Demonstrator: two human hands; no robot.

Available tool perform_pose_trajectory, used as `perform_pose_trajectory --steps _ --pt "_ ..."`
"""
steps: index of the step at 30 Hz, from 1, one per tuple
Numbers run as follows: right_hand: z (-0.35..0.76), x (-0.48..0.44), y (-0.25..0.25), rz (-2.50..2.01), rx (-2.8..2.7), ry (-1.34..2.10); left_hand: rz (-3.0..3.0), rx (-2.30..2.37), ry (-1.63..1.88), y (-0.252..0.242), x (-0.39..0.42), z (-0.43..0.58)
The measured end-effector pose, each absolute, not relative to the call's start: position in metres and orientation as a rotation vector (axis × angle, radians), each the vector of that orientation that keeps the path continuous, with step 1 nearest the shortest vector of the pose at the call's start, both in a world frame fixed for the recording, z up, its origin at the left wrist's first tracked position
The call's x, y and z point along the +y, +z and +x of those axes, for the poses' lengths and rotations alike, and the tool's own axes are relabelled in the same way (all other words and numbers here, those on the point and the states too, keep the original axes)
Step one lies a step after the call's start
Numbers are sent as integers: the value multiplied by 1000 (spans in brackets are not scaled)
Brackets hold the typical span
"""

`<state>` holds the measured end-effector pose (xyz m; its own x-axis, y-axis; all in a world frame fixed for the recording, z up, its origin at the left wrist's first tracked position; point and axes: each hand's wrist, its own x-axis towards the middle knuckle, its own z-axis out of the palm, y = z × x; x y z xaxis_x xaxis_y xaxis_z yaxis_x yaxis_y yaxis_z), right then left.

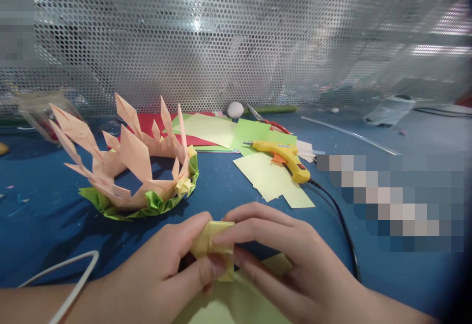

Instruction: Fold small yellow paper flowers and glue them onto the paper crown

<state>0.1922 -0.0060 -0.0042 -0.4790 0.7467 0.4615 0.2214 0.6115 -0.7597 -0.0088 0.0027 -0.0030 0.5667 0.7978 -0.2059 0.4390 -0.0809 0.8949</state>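
Observation:
My left hand [162,270] and my right hand [287,260] meet at the near edge of the blue table [228,186]. Both pinch a small folded piece of yellow paper [216,245], fingers pressed on its folds. Under my hands lies a light green-yellow sheet [236,304]. Just beyond my left hand stands a paper lotus-like ring [132,166] with pink pointed petals on a green base and a small yellow folded bud on its right rim.
A yellow glue gun [285,159] lies on pale yellow sheets [271,179], its black cord [344,230] running toward me at the right. Green and red sheets [221,132], scissors [267,120] and a white ball [235,109] sit before the perforated metal wall [221,29]. A white cable [70,275] lies near left.

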Motion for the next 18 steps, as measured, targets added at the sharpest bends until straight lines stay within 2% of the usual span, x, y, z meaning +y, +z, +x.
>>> perform_pose_trajectory --steps 12,18 --pt "203 -3 2 -665 -2112 660 1840 998 291 4 0 -4" --pt "197 -8 0 -754 -1991 574 1498 1030 370 5 4 -4"
